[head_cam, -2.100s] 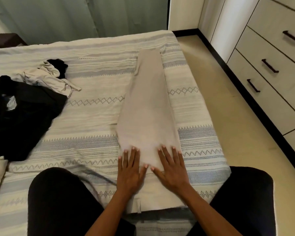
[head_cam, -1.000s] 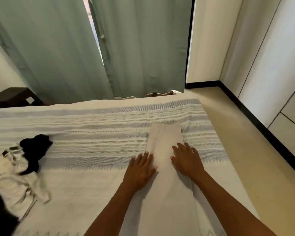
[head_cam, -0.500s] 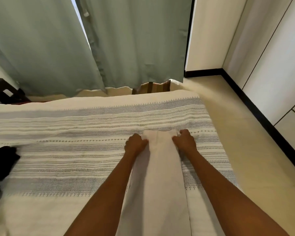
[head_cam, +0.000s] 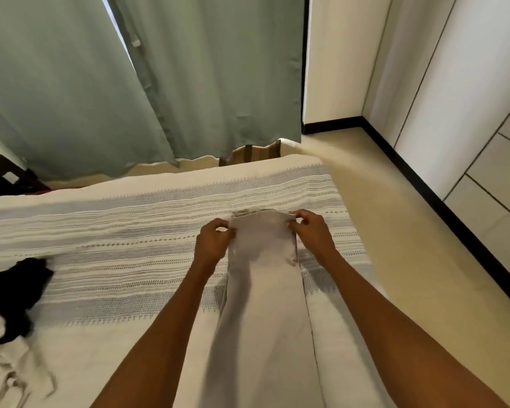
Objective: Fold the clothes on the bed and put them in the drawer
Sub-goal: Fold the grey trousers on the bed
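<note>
- The beige garment (head_cam: 265, 304) is laid out long and narrow down the bed (head_cam: 115, 231), running from the bottom of the frame up toward the far edge near the curtain (head_cam: 189, 78).
- The left hand (head_cam: 214, 244) pinches the far-left corner of it, fingers curled round the fabric edge.
- The right hand (head_cam: 311, 231) does the same on the far-right corner, thumb and fingers clamped on the cloth.
- That far end looks lifted a bit off the bedspread, with layered edges showing between the two hands. Kinda blurry there though, so hard to say how many layers.
- Over on the left side of the bed there's a black garment (head_cam: 15, 293) bunched up, touching a crumpled pale cloth (head_cam: 3, 357) at the lower left. Both sit well apart from the beige one.
- On the right, white drawer fronts (head_cam: 495, 178) line the wall past a strip of tan floor (head_cam: 409, 260).
</note>
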Action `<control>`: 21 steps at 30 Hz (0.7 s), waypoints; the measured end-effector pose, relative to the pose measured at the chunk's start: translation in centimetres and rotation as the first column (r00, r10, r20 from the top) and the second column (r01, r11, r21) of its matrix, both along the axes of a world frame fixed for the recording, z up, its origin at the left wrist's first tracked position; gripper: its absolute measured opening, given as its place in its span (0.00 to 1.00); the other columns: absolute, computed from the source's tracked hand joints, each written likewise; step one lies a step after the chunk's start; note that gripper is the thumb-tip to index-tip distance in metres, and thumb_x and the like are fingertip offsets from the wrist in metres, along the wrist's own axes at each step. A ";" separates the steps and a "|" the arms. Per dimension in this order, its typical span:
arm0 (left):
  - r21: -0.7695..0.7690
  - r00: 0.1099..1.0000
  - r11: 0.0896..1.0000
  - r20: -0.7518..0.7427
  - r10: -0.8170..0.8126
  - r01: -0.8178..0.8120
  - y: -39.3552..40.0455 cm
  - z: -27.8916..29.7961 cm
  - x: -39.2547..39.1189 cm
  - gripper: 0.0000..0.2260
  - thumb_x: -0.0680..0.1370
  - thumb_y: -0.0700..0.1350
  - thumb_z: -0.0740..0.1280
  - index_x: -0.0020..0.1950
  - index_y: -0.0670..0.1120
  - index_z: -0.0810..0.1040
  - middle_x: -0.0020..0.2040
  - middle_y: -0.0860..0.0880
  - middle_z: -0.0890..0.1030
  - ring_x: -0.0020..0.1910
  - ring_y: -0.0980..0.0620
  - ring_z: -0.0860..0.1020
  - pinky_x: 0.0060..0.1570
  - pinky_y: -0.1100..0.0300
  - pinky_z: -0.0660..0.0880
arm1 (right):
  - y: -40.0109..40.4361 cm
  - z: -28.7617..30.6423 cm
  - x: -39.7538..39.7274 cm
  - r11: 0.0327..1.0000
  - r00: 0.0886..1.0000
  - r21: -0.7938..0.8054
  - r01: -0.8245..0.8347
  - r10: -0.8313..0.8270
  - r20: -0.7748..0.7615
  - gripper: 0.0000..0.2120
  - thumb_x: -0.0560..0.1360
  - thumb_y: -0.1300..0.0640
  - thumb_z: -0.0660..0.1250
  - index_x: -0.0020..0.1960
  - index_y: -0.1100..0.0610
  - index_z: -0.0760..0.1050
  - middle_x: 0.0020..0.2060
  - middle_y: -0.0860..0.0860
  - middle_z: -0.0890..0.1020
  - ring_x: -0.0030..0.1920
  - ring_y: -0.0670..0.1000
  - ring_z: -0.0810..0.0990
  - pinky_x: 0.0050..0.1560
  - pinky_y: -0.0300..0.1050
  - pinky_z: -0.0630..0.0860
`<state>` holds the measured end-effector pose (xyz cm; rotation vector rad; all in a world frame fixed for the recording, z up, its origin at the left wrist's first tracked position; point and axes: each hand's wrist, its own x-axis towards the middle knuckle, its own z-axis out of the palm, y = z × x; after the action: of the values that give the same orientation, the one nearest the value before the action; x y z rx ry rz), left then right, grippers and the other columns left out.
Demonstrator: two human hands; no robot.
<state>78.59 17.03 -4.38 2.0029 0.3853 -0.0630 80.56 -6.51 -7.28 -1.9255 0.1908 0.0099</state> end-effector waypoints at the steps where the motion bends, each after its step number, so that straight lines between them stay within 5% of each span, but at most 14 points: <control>1: -0.097 1.000 0.995 -0.007 -0.010 0.009 -0.2 1.0 -1.6 0.02 0.76 0.40 0.68 0.47 0.46 0.78 0.37 0.44 0.84 0.26 0.49 0.74 0.24 0.63 0.64 | 0.3 1.0 -1.5 0.999 1.000 0.034 0.009 -0.010 0.019 0.05 0.74 0.57 0.71 0.48 0.47 0.82 0.33 0.44 0.81 0.31 0.47 0.76 0.35 0.44 0.70; 5: -0.383 0.999 0.924 -0.046 -0.003 -0.015 -0.5 3.5 -9.4 0.06 0.77 0.36 0.64 0.52 0.39 0.77 0.46 0.39 0.86 0.36 0.40 0.83 0.31 0.56 0.75 | 1.1 4.4 -9.8 0.980 0.999 0.196 0.033 -0.037 0.015 0.11 0.75 0.65 0.65 0.49 0.51 0.80 0.37 0.52 0.86 0.30 0.52 0.82 0.29 0.40 0.72; 8: -0.515 0.992 0.849 -0.104 0.072 -0.116 -0.2 3.8 -15.4 0.09 0.78 0.43 0.63 0.51 0.38 0.78 0.50 0.36 0.84 0.46 0.36 0.84 0.44 0.50 0.80 | 1.4 5.4 -17.2 0.948 0.997 0.309 0.074 -0.079 0.002 0.14 0.76 0.69 0.62 0.50 0.55 0.82 0.43 0.51 0.86 0.39 0.52 0.85 0.36 0.44 0.78; 11: -0.484 0.990 0.864 -0.083 0.113 -0.139 0.1 3.5 -21.6 0.11 0.78 0.49 0.70 0.47 0.40 0.79 0.45 0.39 0.84 0.41 0.42 0.85 0.40 0.51 0.82 | 1.6 5.3 -24.9 0.889 0.996 0.448 0.091 -0.081 -0.040 0.14 0.76 0.65 0.59 0.50 0.58 0.83 0.43 0.51 0.86 0.42 0.52 0.84 0.41 0.45 0.81; 15: -0.483 0.995 0.870 -0.065 0.076 -0.098 0.0 1.5 -31.0 0.05 0.77 0.36 0.70 0.47 0.44 0.77 0.45 0.41 0.79 0.39 0.50 0.80 0.33 0.57 0.80 | 2.2 3.2 -34.5 0.866 0.974 0.450 0.216 -0.162 -0.156 0.10 0.79 0.55 0.69 0.47 0.62 0.84 0.37 0.53 0.83 0.39 0.49 0.83 0.38 0.43 0.81; 18: -0.408 0.999 0.912 -0.037 0.037 -0.049 -0.5 -0.3 -38.0 0.07 0.78 0.33 0.65 0.49 0.43 0.79 0.43 0.45 0.79 0.39 0.52 0.78 0.32 0.59 0.78 | 2.6 0.7 -40.9 0.901 0.964 0.365 0.236 -0.169 -0.206 0.03 0.76 0.60 0.72 0.49 0.58 0.83 0.40 0.54 0.84 0.41 0.49 0.82 0.37 0.42 0.79; 21: -0.315 1.000 0.949 -0.016 0.001 -0.005 -0.8 -2.6 -44.1 0.12 0.78 0.33 0.61 0.50 0.43 0.82 0.42 0.47 0.80 0.38 0.53 0.78 0.32 0.59 0.78 | 2.7 -1.1 -46.7 0.918 0.961 0.332 0.218 -0.143 -0.235 0.08 0.76 0.67 0.69 0.52 0.58 0.82 0.42 0.55 0.84 0.36 0.49 0.82 0.35 0.43 0.80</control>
<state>34.53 16.25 -7.01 1.6861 0.3635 -0.1301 33.87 -3.85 -8.36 -1.5360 0.4758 0.1138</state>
